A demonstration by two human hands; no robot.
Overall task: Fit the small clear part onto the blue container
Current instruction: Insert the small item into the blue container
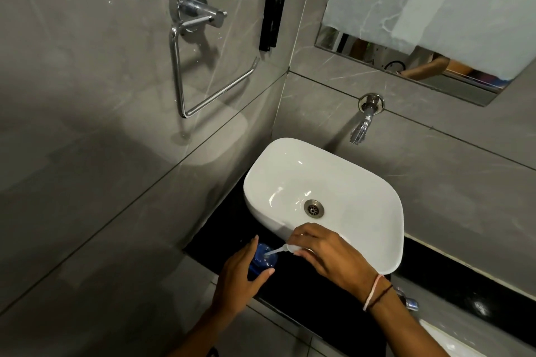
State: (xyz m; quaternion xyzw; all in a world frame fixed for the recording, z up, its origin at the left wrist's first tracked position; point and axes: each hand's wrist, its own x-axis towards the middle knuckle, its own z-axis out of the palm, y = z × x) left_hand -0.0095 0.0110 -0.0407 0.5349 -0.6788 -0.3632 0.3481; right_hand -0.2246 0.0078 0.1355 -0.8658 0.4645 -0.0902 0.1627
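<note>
Head view: hands join translucent blue container [262, 261], tapered clear part [282, 249].

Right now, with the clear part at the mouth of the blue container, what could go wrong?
The clear part enters at a slant, so its tube may jam or miss the opening. The blue container stands near the black counter edge, steadied only by the left hand; a push from the right hand could tip it.

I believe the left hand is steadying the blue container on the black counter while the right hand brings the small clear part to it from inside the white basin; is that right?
Not quite: the head view shows the right hand in front of the white basin, not inside it. The rest holds: the left hand steadies the blue container on the black counter, and the small clear part reaches it.
</note>
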